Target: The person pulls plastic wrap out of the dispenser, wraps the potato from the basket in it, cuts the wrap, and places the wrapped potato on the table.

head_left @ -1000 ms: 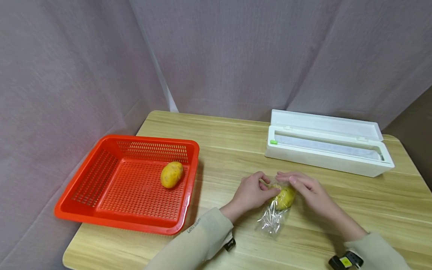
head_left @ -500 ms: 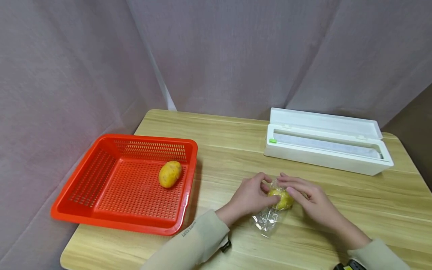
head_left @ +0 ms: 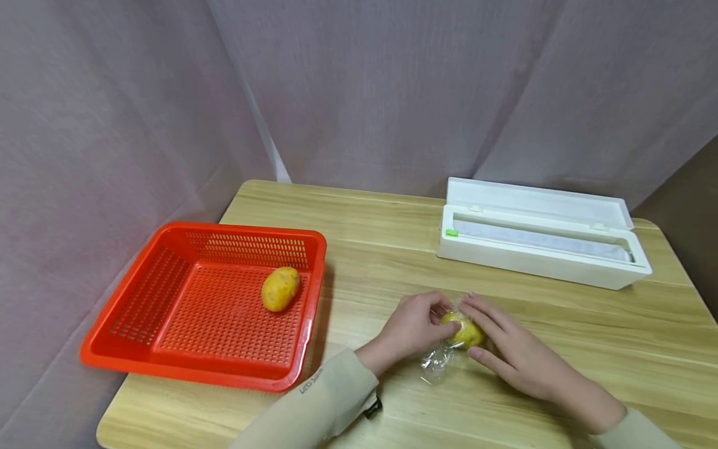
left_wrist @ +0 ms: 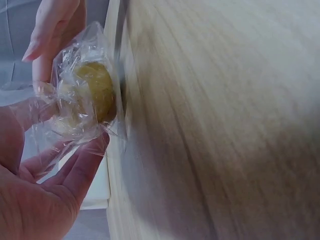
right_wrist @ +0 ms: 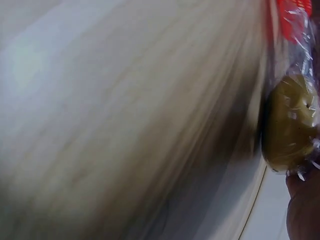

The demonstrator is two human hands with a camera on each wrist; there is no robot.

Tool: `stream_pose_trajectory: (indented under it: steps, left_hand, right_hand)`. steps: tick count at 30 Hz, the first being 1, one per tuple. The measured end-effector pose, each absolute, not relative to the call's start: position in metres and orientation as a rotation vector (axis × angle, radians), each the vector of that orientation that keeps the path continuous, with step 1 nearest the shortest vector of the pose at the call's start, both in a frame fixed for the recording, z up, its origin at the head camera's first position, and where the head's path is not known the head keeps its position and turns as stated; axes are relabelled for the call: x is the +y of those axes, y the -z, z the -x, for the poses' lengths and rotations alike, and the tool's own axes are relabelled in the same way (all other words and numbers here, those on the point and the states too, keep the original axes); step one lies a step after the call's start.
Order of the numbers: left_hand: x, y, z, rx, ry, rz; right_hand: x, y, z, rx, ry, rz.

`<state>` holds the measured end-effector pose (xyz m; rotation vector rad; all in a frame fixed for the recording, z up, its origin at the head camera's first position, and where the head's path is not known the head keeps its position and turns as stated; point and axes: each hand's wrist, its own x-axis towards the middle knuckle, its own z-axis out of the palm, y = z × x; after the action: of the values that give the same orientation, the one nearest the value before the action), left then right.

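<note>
A yellow potato (head_left: 469,335) lies near the front middle of the table, loosely wrapped in clear cling film (head_left: 437,360). My left hand (head_left: 412,325) grips its left side through the film, thumb on the near side and curled fingers beyond. In the left wrist view, film drapes over the left fingers and bunches around the potato (left_wrist: 100,92). On the other side my right hand (head_left: 518,358) has its fingers extended, fingertips at the film's far edge and thumb apart near the potato. The right wrist view shows film stretched tight over the potato (right_wrist: 289,127).
A red plastic basket (head_left: 199,379) stands at the left, holding a second, unwrapped potato (head_left: 280,289). At the back right is a white cling film dispenser (head_left: 538,265), lid raised, with a roll inside and a green slider (head_left: 451,232). Grey curtains hang behind the wooden table (head_left: 359,218).
The potato has turned within the hands, and the loose film tail on the near side has shortened and shifted left. My right fingers have straightened and the right thumb has moved toward the near side.
</note>
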<state>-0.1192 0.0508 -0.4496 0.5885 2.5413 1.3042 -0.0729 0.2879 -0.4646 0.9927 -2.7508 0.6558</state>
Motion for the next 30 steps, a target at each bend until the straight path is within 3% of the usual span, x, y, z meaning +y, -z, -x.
stream_pose_trajectory:
  steps: [9, 21, 30]
  left_hand:
    - [0.050, 0.448, 0.121, 2.567, -1.232, -0.630]
    - [0.050, 0.446, 0.118, 2.623, -1.095, -0.771]
    - [0.049, 0.446, 0.117, 2.663, -1.031, -0.871]
  right_hand:
    - [0.289, 0.467, 0.069, -2.791, -0.488, -1.073]
    - [0.288, 0.458, 0.078, -2.771, -0.877, -0.839]
    - [0.283, 0.463, 0.078, -2.803, -0.995, -0.853]
